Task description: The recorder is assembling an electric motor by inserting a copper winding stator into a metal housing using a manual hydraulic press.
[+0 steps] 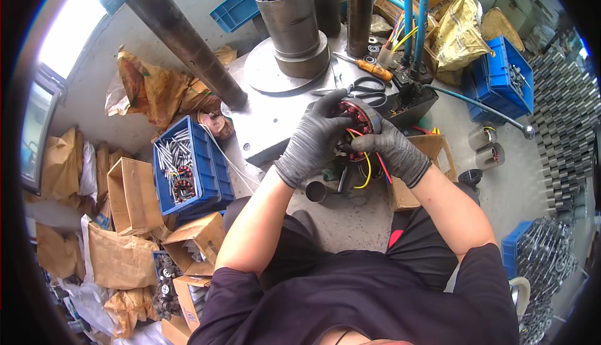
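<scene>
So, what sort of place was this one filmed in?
Probably a small motor-parts workshop: the left hand and right hand hold a ring with red windings, a blue bin holds metal rods, and a steel cylinder stands near thick columns.

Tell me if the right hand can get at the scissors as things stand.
Probably yes, once freed: the right hand is holding the wire coil with the left hand. The scissors lie just beyond it on the metal table, handles mostly uncovered.
</scene>
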`<state>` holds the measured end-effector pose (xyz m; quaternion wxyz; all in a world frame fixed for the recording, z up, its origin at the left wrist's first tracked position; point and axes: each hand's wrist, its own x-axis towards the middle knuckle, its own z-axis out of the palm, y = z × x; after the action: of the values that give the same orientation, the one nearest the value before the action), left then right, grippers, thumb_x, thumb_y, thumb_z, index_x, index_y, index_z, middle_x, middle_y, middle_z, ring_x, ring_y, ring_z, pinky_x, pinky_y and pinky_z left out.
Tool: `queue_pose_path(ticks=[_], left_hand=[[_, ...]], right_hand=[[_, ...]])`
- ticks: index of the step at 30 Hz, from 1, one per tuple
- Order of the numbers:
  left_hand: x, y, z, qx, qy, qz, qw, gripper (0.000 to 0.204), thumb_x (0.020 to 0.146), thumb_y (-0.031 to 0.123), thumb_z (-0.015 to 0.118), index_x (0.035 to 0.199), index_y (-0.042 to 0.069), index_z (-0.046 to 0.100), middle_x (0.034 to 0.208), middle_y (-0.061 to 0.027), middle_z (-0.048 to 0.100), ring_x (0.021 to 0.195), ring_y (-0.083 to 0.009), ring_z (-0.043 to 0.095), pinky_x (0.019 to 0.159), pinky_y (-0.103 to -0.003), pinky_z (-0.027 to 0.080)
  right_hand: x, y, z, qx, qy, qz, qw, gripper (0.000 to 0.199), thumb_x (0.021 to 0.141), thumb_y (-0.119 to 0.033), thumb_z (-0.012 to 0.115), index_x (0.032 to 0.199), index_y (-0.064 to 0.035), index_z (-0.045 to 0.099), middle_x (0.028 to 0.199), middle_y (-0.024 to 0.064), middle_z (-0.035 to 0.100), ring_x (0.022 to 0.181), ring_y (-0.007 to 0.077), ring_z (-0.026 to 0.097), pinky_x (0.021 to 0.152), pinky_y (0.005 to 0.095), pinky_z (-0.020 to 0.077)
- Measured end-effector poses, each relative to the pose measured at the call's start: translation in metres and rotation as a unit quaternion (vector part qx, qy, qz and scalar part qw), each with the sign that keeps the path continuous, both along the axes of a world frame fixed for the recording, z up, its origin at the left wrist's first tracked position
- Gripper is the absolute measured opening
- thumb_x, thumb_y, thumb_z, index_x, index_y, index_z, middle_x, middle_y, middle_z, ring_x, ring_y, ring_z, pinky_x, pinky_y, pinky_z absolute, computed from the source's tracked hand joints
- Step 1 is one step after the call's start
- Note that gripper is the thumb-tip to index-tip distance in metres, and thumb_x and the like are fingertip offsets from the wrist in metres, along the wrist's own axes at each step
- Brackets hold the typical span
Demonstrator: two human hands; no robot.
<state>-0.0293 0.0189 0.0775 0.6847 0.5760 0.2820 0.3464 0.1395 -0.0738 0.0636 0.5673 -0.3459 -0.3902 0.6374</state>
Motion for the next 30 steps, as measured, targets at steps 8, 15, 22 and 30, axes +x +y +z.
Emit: queue_pose_path(ticks=[8,15,22,30], left_hand=[[-0.026,0.002,-0.02,0.211,-0.053,-0.018,0.976,0.072,0.084,0.011,0.084,0.147,0.01,0.049,0.142,-0.0139,0.056,0.128,-0.0231,0.057,0.108,-0.04,0.049],[-0.024,0.001,-0.004,0.149,0.051,-0.124,0.98,0.091,0.078,0.024,0.092,0.151,0.003,0.043,0.141,-0.0117,0.057,0.131,-0.0212,0.054,0.113,-0.038,0.045],[-0.023,-0.006,-0.004,0.096,0.054,-0.093,0.99,0.084,0.078,0.028,0.091,0.146,0.0,0.049,0.132,-0.0108,0.063,0.122,-0.0199,0.059,0.107,-0.037,0.049],[0.003,-0.015,-0.029,0.155,0.092,0.041,0.983,0.041,0.085,-0.001,0.065,0.125,0.003,0.062,0.11,-0.0101,0.069,0.1,-0.0143,0.065,0.087,-0.031,0.056]], right_hand=[[0.0,-0.013,0.013,-0.005,0.027,-0.009,1.0,0.085,0.071,0.0,0.076,0.151,-0.0081,0.049,0.131,0.0059,0.065,0.119,0.0164,0.063,0.105,0.0344,0.052],[-0.002,-0.022,0.01,0.013,-0.031,-0.022,0.999,0.088,0.074,-0.008,0.085,0.153,-0.0085,0.046,0.134,0.007,0.064,0.122,0.019,0.062,0.106,0.0349,0.0519],[-0.002,-0.025,0.01,0.003,0.02,-0.017,1.0,0.091,0.074,-0.007,0.088,0.153,-0.0091,0.045,0.136,0.007,0.062,0.124,0.0183,0.06,0.109,0.0351,0.0501],[-0.012,-0.033,-0.003,-0.002,-0.078,-0.034,0.996,0.1,0.078,-0.014,0.09,0.16,-0.0095,0.034,0.141,0.0048,0.057,0.128,0.014,0.053,0.111,0.0323,0.0438]])
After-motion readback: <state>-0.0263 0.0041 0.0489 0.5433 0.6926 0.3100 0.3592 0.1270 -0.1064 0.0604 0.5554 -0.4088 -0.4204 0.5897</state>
